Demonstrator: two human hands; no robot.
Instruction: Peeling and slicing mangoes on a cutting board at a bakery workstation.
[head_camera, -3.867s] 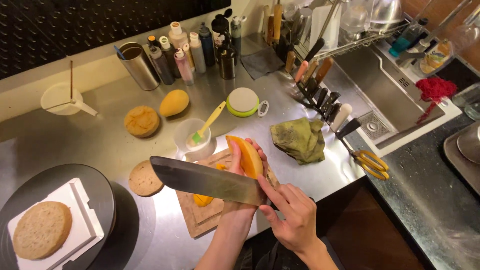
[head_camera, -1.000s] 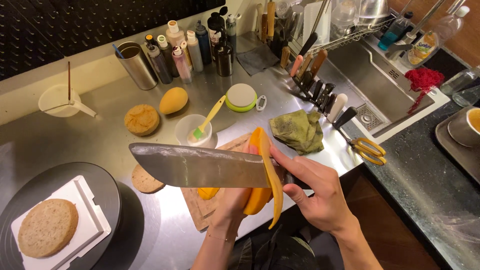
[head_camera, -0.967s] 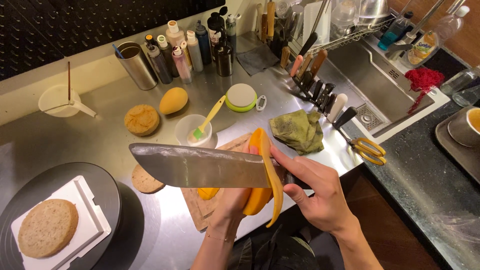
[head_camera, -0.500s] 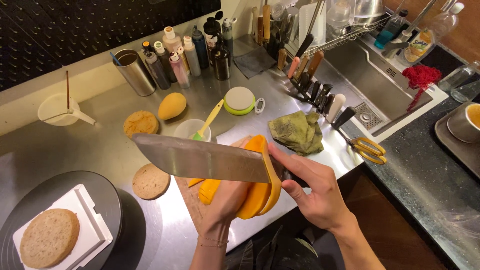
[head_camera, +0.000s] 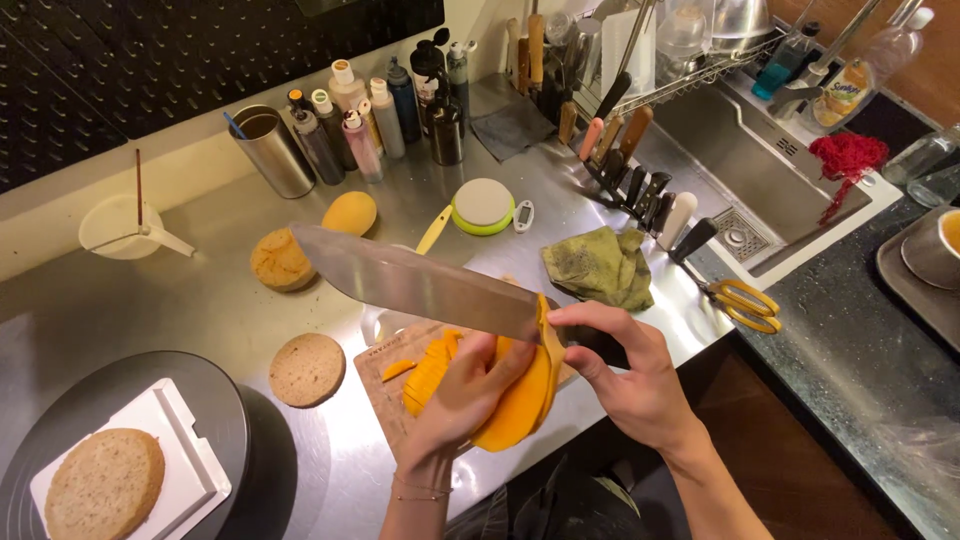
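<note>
My left hand (head_camera: 462, 400) cups a peeled half mango (head_camera: 520, 395) above a small wooden cutting board (head_camera: 392, 395). Cut orange mango slices (head_camera: 428, 368) lie on the board under my fingers. My right hand (head_camera: 625, 375) grips the dark handle of a large chef's knife (head_camera: 415, 285). Its broad blade points left and stands on edge, its heel against the top of the mango.
A whole mango (head_camera: 350, 213) and two round cake pieces (head_camera: 280, 260) (head_camera: 307, 369) lie on the steel counter. A sponge cake (head_camera: 105, 495) sits on a white board on a dark turntable (head_camera: 245, 420). Bottles, a metal cup, a green cloth (head_camera: 598, 265), yellow scissors (head_camera: 742, 303) and a sink (head_camera: 760, 160) lie behind and right.
The mango has come lower, toward the board, with more slices lying there. The knife has tilted, its tip swinging up and away to the left.
</note>
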